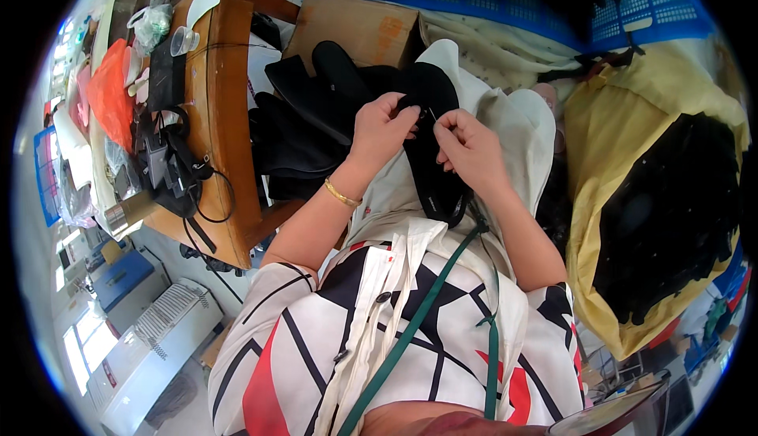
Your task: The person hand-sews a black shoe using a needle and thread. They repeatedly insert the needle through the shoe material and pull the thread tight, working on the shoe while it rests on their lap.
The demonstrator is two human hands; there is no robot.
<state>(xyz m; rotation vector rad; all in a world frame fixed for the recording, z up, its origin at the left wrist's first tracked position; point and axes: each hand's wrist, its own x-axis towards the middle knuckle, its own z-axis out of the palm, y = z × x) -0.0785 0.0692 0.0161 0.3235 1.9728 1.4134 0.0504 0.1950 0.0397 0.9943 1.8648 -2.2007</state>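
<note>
Across my lap lies a long black soft piece (433, 174), like thick cloth, with a rounded far end. My left hand (380, 129) is closed on it, thumb and fingers pinching its upper part. Just to the right, my right hand (469, 145) is closed in a pinch on a thin, pale, needle-like sliver (433, 115) that points toward the left fingertips. The sliver is too small to name for sure. Several more black padded pieces (309, 126) are heaped left of my left hand, between my lap and the wooden table.
At the left stands a wooden table (225, 112) with a red plastic bag (110, 92), a clear cup (184, 40) and black straps. A cardboard box (355, 31) sits beyond my knees, before blue baskets (647, 1). On the right is a yellow sack (588, 199) with black stuff inside.
</note>
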